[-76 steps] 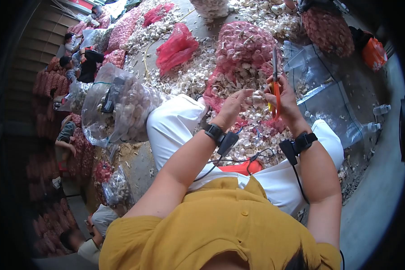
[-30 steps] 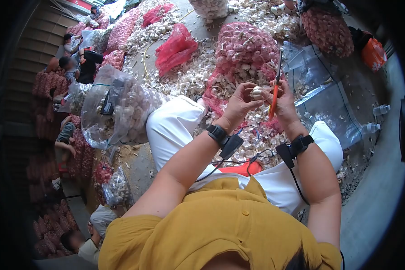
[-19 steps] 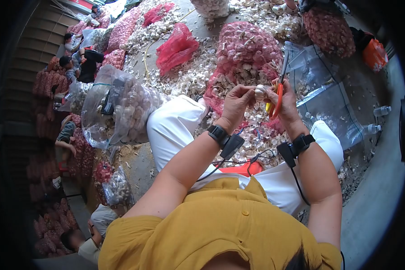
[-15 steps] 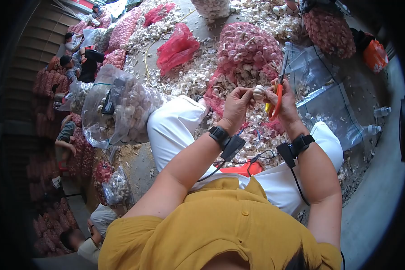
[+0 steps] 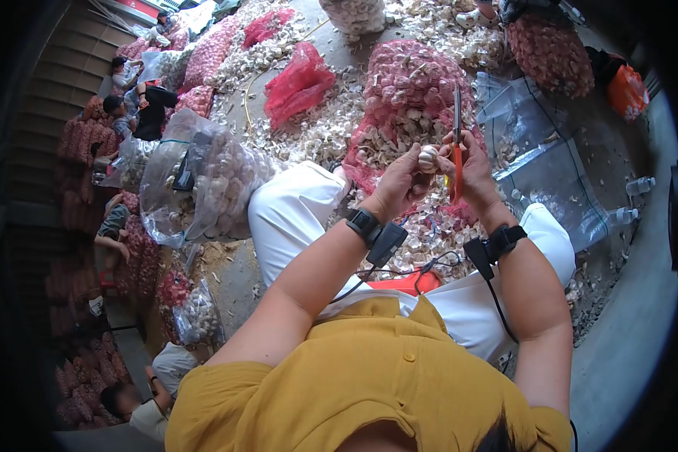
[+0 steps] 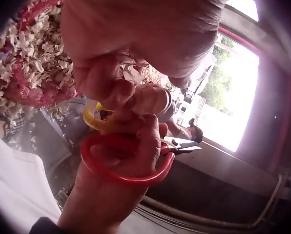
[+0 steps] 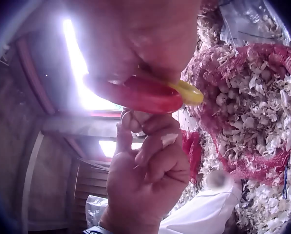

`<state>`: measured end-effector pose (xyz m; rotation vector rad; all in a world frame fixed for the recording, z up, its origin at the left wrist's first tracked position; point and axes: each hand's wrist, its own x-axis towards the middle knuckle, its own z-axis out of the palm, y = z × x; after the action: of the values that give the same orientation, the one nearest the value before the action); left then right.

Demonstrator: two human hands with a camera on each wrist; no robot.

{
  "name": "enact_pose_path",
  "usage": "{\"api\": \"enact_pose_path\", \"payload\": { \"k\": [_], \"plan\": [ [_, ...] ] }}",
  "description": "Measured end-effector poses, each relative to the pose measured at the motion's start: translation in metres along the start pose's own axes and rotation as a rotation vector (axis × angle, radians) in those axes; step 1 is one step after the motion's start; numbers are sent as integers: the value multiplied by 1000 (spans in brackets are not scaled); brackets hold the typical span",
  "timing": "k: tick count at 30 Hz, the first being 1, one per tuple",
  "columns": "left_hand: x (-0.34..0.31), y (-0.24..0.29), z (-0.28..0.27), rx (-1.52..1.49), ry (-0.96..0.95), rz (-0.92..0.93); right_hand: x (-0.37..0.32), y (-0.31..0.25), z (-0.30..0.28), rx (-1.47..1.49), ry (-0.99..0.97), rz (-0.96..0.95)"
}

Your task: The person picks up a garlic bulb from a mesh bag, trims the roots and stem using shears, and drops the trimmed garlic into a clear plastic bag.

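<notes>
In the head view, the left hand [image 5: 399, 181] pinches a white garlic bulb [image 5: 428, 159] between thumb and fingers. The right hand [image 5: 474, 169] has its fingers through the handles of red-and-yellow scissors [image 5: 457, 162], blades pointing away from the body, and its fingertips meet the bulb's right side. The left wrist view shows the bulb [image 6: 152, 100] between both hands, beside the scissors' red handle loop [image 6: 131, 181]. In the right wrist view, the left hand's [image 7: 145, 180] fingers curl at the bulb [image 7: 133, 121], a bit of pale skin on one finger.
A pink mesh sack of garlic [image 5: 414, 75] lies in front, amid scattered peel [image 5: 309, 128]. Clear plastic sheets [image 5: 557, 181] are at the right, with bottles [image 5: 639, 186] beyond. A clear bag of bulbs [image 5: 203, 181] stands by the left knee. Other people sit at far left.
The left hand has shifted its grip round the bulb, which has moved slightly left and down. The scissors have turned more upright in the right hand.
</notes>
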<state>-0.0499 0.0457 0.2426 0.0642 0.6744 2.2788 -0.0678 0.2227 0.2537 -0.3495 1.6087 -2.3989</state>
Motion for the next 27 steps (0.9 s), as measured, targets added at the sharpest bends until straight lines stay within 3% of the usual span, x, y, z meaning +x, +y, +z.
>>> {"api": "enact_pose_path", "payload": {
  "k": [2,8,10,12,15,17,18,24,26,27],
  "plan": [
    [1,-1,31,270,412,177,-1,-5,3,12,46,33],
    [9,-10,32,408,488,414,-2,-6,8,-3,106,-18],
    [9,-11,35,464,438,404,-3,-8,8,2,114,-3],
    [8,-12,39,520,388,392,-4,-4,4,-16,-7,62],
    [10,-11,49,547,438,402,-4,-2,1,44,-4,35],
    [10,-10,51,520,606,447,-5,-5,2,144,-5,31],
    [8,-10,44,521,607,449,-4,-7,3,245,-6,25],
    [7,-6,41,627,566,599,-4,-19,2,224,33,131],
    [7,-2,41,1264,471,768,-2,-13,-1,232,4,117],
    [8,0,36,1264,473,768,-2,-11,-2,238,-24,104]
  ]
}}
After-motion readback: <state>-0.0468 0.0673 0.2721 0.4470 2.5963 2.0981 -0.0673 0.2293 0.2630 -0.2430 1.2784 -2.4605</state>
